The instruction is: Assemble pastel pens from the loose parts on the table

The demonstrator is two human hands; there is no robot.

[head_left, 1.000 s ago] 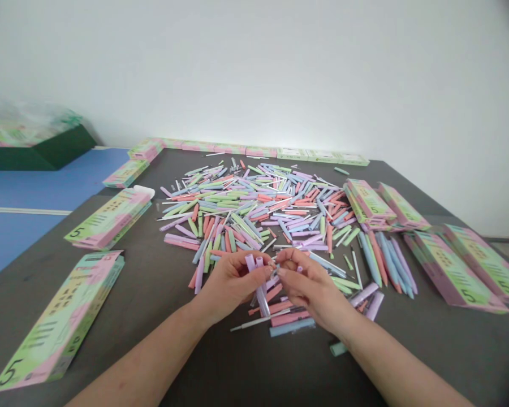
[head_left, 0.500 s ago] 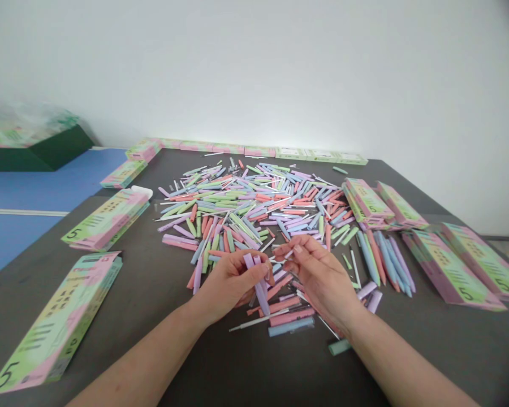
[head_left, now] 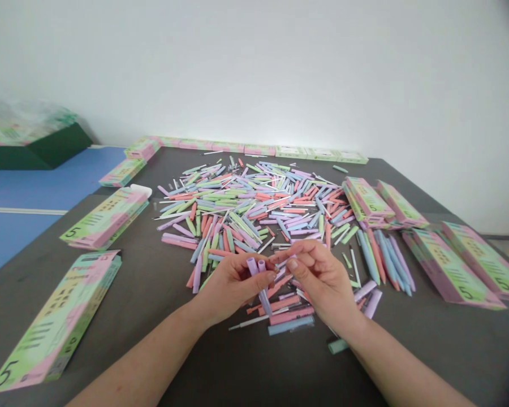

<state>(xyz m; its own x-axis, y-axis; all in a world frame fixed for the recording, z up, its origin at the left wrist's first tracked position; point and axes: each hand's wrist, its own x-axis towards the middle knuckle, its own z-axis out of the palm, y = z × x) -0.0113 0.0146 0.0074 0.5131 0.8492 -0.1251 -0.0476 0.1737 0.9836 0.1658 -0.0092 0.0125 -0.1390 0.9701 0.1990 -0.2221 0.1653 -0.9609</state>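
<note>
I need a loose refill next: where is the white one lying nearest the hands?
In the head view the white refill lies on the dark table just below the left hand, beside a pink barrel and a blue barrel.

A small packing workroom — a dark bench (head_left: 110,316) against a bare white wall (head_left: 280,73), heaped with loose pastel pen parts (head_left: 254,209) and ringed by matching printed boxes (head_left: 106,217), more of them in a green bin (head_left: 46,147) on a blue surface (head_left: 38,186) — hand assembly, not a home.
</note>
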